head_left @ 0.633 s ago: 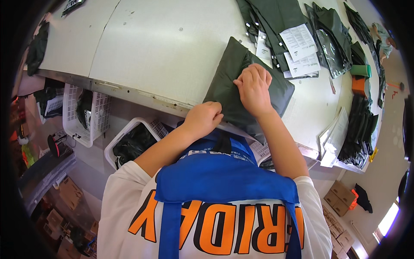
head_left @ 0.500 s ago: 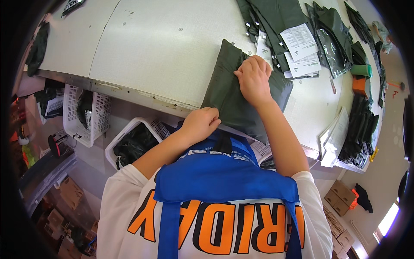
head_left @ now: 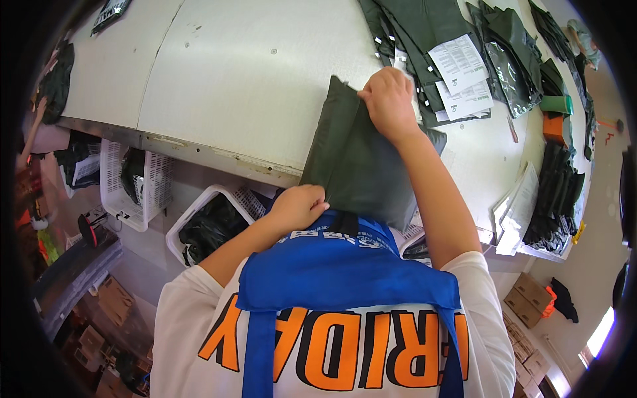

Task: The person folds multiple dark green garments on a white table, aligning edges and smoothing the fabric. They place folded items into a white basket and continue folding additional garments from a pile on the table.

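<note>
A folded dark green garment (head_left: pixel 368 162) lies at the near edge of the white table, its lower part hanging over toward my apron. My left hand (head_left: pixel 300 204) is closed on its near left corner, thumb along the edge. With fingers curled over the far edge, my right hand (head_left: pixel 390 103) grips the cloth; its fingertips are partly hidden. The far left corner of the garment sticks up beyond my right hand. Just past that hand lies a stack of dark green garments (head_left: pixel 434 36) with white tags and printed paper sheets (head_left: pixel 459 63) on it.
White baskets with dark items, one basket (head_left: pixel 147 199) farther left and another (head_left: pixel 192 229) nearer, sit below the table edge. On the right are clear-bagged garments (head_left: pixel 511 73), a green roll (head_left: pixel 556 105), an orange box (head_left: pixel 556 131) and dark packages (head_left: pixel 556 192). Another person's hand (head_left: pixel 41 109) shows far left.
Both hands have drawn the garment a little toward me and to the left. My right hand has shifted from lying over the cloth to gripping its far edge.
</note>
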Available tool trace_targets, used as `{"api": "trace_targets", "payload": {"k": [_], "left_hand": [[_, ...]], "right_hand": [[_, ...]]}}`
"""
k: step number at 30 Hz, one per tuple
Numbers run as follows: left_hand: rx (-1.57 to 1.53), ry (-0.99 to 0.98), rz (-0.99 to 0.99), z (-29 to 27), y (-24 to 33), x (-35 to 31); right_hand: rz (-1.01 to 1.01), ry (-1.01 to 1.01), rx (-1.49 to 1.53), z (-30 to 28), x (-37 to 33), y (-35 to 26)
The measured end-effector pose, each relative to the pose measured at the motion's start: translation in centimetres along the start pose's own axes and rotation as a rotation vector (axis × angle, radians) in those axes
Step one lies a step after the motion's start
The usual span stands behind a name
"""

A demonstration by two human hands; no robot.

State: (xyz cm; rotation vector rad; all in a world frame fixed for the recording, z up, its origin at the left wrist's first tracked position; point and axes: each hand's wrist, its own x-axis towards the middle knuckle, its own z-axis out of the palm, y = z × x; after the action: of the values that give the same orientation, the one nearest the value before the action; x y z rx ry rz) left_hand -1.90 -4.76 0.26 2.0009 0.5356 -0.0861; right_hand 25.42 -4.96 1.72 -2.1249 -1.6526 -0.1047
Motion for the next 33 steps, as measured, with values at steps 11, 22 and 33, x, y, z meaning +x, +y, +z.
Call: {"api": "trace_targets", "payload": {"k": [11, 22, 33], "left_hand": [[0.335, 0.453, 0.26, -3.8, 3.1, 8.5], [-0.397, 0.301, -0.167, -1.2, -2.8, 10.6], [-0.783, -0.957, 0.278, -3.2, 18.8, 5.5]], "right_hand": [[0.159, -0.034, 0.172, 0.0, -2.3, -1.2], [0.623, 0.036, 0.16, -4.2, -8.3, -4.5], [1.145, 0.518, 0.467, -20.1, -18.8, -16.2]]}}
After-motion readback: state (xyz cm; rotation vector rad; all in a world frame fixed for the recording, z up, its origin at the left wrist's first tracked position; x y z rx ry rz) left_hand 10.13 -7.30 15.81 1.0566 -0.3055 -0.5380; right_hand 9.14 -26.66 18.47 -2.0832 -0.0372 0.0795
